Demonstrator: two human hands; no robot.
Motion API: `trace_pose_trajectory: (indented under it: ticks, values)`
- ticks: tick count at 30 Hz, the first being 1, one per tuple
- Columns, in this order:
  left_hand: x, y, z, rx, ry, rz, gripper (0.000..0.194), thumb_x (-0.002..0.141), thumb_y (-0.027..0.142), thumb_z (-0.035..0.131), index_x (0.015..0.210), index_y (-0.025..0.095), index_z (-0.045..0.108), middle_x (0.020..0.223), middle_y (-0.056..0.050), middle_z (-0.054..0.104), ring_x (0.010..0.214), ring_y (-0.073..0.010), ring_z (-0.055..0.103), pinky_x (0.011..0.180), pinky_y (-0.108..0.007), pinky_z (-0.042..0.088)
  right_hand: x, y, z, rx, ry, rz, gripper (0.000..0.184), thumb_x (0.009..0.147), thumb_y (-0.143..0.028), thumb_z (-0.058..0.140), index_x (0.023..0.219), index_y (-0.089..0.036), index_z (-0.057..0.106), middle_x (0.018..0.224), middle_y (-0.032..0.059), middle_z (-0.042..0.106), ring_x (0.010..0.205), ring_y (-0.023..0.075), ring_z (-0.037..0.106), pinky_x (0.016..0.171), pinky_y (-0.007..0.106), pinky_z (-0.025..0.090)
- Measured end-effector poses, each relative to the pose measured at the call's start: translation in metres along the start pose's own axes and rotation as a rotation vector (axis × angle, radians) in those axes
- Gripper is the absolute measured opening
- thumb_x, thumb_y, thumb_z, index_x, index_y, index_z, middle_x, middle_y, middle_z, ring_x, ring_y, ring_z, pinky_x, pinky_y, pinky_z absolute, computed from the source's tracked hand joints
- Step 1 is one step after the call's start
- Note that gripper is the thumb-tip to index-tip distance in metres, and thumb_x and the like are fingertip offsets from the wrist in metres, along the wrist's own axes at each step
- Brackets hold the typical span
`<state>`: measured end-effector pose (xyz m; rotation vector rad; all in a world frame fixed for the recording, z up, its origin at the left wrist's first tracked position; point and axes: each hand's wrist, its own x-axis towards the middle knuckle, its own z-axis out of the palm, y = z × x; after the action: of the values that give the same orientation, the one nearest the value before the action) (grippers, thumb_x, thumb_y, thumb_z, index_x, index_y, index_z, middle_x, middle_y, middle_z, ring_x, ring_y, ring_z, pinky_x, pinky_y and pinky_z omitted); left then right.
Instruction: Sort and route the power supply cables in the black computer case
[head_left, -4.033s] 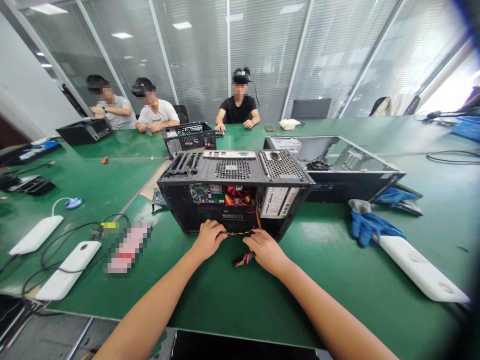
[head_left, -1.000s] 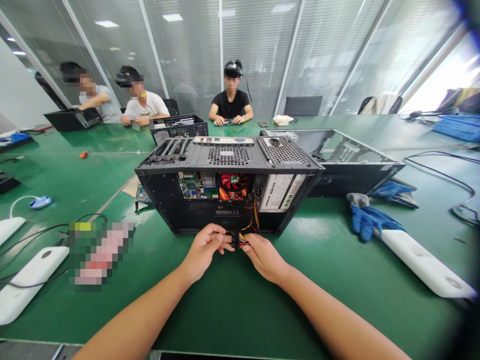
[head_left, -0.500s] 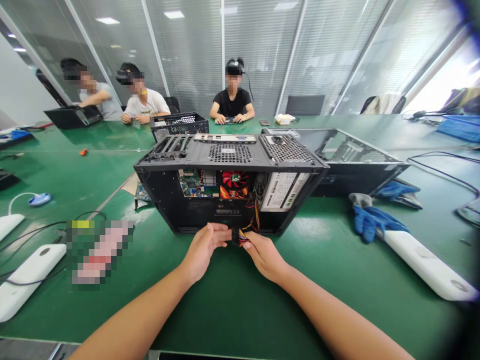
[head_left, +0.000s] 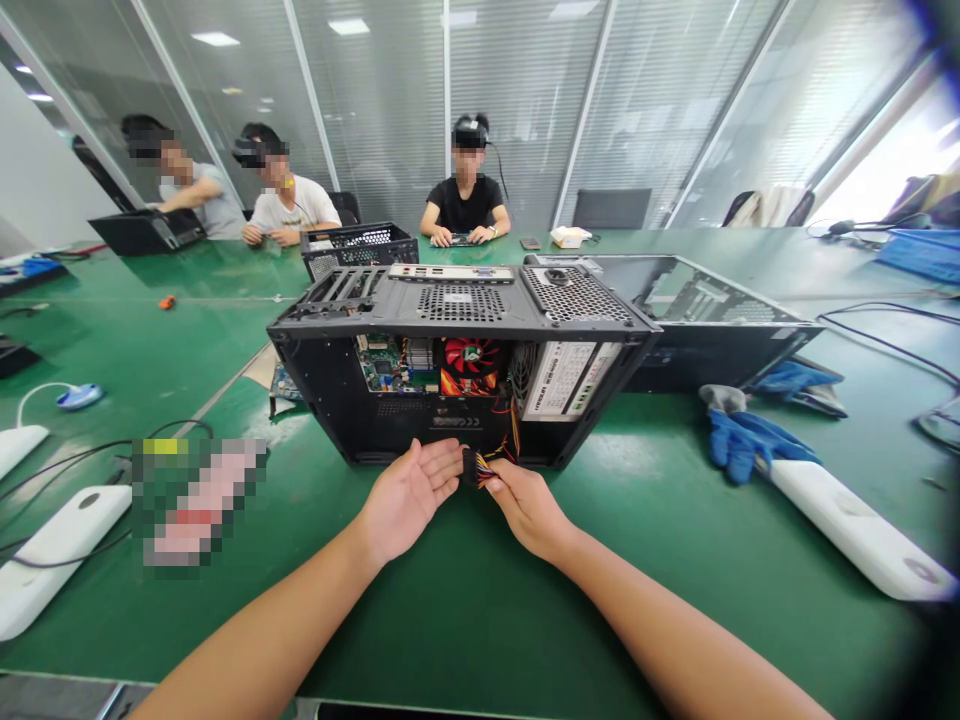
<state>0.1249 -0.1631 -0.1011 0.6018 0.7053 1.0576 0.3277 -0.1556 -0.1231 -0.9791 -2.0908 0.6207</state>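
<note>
A person's two bare hands meet over a glossy green tabletop (head_left: 480,620), in front of a black metal computer case (head_left: 457,303) with a perforated upper face; the right hand (head_left: 529,505) pinches a bundle of thin multicoloured wires (head_left: 486,471) between thumb and fingers, just behind a black rectangular plug (head_left: 470,467); the left hand (head_left: 412,495) is spread flat, palm showing, its fingertips at the plug's other side; whether they touch it cannot be told.

The plug is held near the case's lower front edge; inside the case are a green circuit board (head_left: 379,365), a red-and-black fan (head_left: 471,357) and, at right, a power supply with a white label (head_left: 568,382); a blue-and-grey work glove (head_left: 750,440) lies farther right; three people sit across the table.
</note>
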Motion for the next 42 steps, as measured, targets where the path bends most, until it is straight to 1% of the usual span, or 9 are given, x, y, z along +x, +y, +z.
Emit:
trace_pose_trajectory:
  ticks: [5, 12, 15, 19, 23, 26, 33, 38, 42]
  values:
    - [-0.001, -0.005, 0.0, 0.117, 0.071, 0.128, 0.021, 0.077, 0.031, 0.076, 0.09, 0.016, 0.07, 0.111, -0.009, 0.07, 0.096, -0.0172, 0.065, 0.085, -0.029, 0.047, -0.001, 0.0, 0.002, -0.105, -0.019, -0.102, 0.023, 0.1, -0.028, 0.035, 0.086, -0.02, 0.051, 0.07, 0.0013, 0.057, 0.062, 0.0153, 0.052, 0.061, 0.026, 0.039]
    - [-0.001, -0.01, 0.0, 0.339, 0.213, 0.325, 0.043, 0.082, 0.052, 0.067, 0.064, 0.014, 0.06, 0.064, -0.002, 0.063, 0.07, -0.0143, 0.061, 0.07, -0.026, 0.045, -0.001, 0.002, 0.004, -0.176, -0.027, -0.162, 0.024, 0.101, -0.028, 0.035, 0.084, -0.02, 0.05, 0.069, 0.0014, 0.057, 0.061, 0.0155, 0.051, 0.061, 0.026, 0.037]
    - [-0.001, -0.006, 0.002, 0.195, 0.205, 0.261, 0.055, 0.087, 0.061, 0.054, 0.064, 0.013, 0.063, 0.068, -0.006, 0.066, 0.077, -0.0173, 0.063, 0.076, -0.029, 0.046, -0.001, 0.002, 0.004, -0.183, -0.032, -0.162, 0.023, 0.101, -0.028, 0.036, 0.085, -0.02, 0.05, 0.07, 0.0016, 0.057, 0.062, 0.0156, 0.052, 0.062, 0.027, 0.038]
    - [0.001, 0.0, 0.002, 0.015, 0.117, 0.069, 0.065, 0.092, 0.064, 0.039, 0.098, 0.008, 0.072, 0.111, -0.017, 0.069, 0.102, -0.0223, 0.062, 0.086, -0.03, 0.046, -0.001, 0.0, 0.004, -0.175, -0.027, -0.173, 0.023, 0.101, -0.027, 0.035, 0.084, -0.02, 0.05, 0.069, 0.0017, 0.058, 0.062, 0.0156, 0.052, 0.061, 0.027, 0.038]
    - [0.002, 0.001, -0.001, -0.026, 0.081, 0.031, 0.065, 0.094, 0.061, 0.037, 0.101, 0.007, 0.072, 0.115, -0.018, 0.068, 0.108, -0.0245, 0.06, 0.09, -0.032, 0.046, 0.0, 0.0, 0.004, -0.175, -0.024, -0.191, 0.023, 0.101, -0.028, 0.036, 0.087, -0.019, 0.053, 0.073, 0.003, 0.062, 0.064, 0.0159, 0.054, 0.063, 0.027, 0.04]
    - [0.001, -0.003, -0.001, 0.041, 0.045, 0.054, 0.057, 0.092, 0.059, 0.045, 0.099, 0.009, 0.072, 0.109, -0.016, 0.069, 0.106, -0.0248, 0.061, 0.092, -0.035, 0.046, 0.0, 0.003, 0.005, -0.199, -0.03, -0.227, 0.025, 0.101, -0.029, 0.036, 0.092, -0.018, 0.057, 0.074, 0.004, 0.062, 0.065, 0.0163, 0.055, 0.064, 0.028, 0.041]
    - [-0.003, -0.008, 0.002, 0.596, -0.013, 0.134, 0.037, 0.08, 0.049, 0.069, 0.083, 0.013, 0.067, 0.084, -0.005, 0.066, 0.083, -0.0171, 0.062, 0.08, -0.031, 0.049, -0.003, 0.003, 0.007, -0.201, -0.001, -0.247, 0.019, 0.098, -0.033, 0.046, 0.099, -0.019, 0.059, 0.08, 0.0057, 0.064, 0.071, 0.0175, 0.057, 0.067, 0.03, 0.046]
    - [-0.004, -0.008, 0.006, 0.681, -0.047, 0.138, 0.042, 0.082, 0.056, 0.062, 0.082, 0.014, 0.058, 0.074, -0.002, 0.063, 0.066, -0.0134, 0.063, 0.06, -0.024, 0.049, -0.003, -0.003, 0.004, -0.16, 0.034, -0.248, 0.016, 0.098, -0.03, 0.045, 0.104, -0.019, 0.055, 0.084, 0.0068, 0.065, 0.075, 0.0184, 0.06, 0.069, 0.031, 0.049]
    - [-0.005, -0.011, 0.007, 0.653, 0.036, -0.004, 0.047, 0.084, 0.065, 0.052, 0.085, 0.018, 0.047, 0.059, 0.002, 0.059, 0.041, -0.0108, 0.057, 0.037, -0.017, 0.033, -0.001, -0.005, 0.002, -0.257, 0.037, -0.365, 0.022, 0.101, -0.028, 0.039, 0.11, -0.017, 0.056, 0.083, 0.0074, 0.066, 0.07, 0.0181, 0.059, 0.068, 0.032, 0.048]
